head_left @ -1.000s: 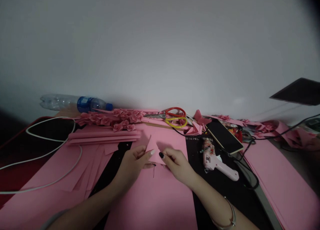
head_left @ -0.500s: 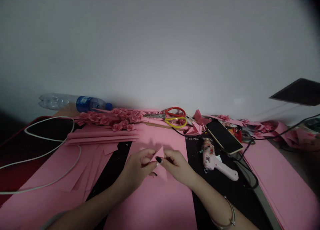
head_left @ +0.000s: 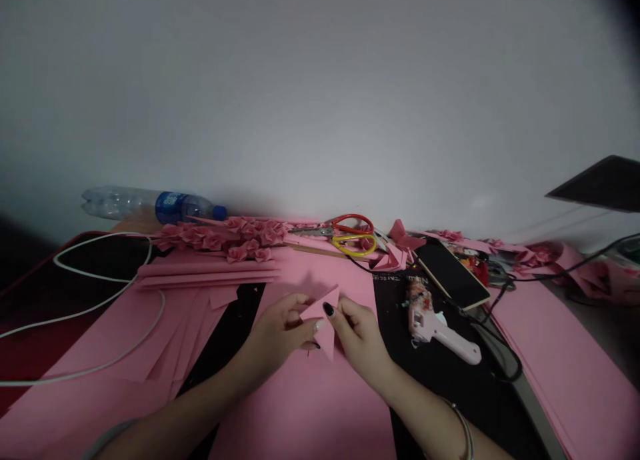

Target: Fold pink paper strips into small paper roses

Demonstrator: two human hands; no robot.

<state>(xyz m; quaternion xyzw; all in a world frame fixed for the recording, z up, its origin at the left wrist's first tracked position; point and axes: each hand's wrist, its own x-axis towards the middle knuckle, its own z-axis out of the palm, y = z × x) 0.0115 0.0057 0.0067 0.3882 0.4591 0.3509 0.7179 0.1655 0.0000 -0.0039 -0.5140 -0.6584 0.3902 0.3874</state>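
Note:
Between my two hands is a small piece of folded pink paper point(head_left: 326, 340), with one point up and another hanging down. My left hand point(head_left: 280, 327) pinches its left side, thumb in front and fingers partly behind. On the right side my right hand point(head_left: 361, 332) grips it, the dark-nailed thumb pressed on its face and the other fingers curled. Both hands are above a long pink paper sheet point(head_left: 305, 413) lying on the black mat point(head_left: 450, 407).
Paper roses point(head_left: 250, 237), scissors point(head_left: 350, 233) and a plastic bottle point(head_left: 155, 205) lie along the wall. At the right are a glue gun point(head_left: 440, 330), a phone point(head_left: 453, 273) and stacked pink sheets point(head_left: 565, 340). A white cable point(head_left: 100, 365) crosses papers at the left.
The right thumb has shifted up and right along the folded paper, and its upper point has swung rightward. The left hand keeps its hold. The whole view has shifted slightly.

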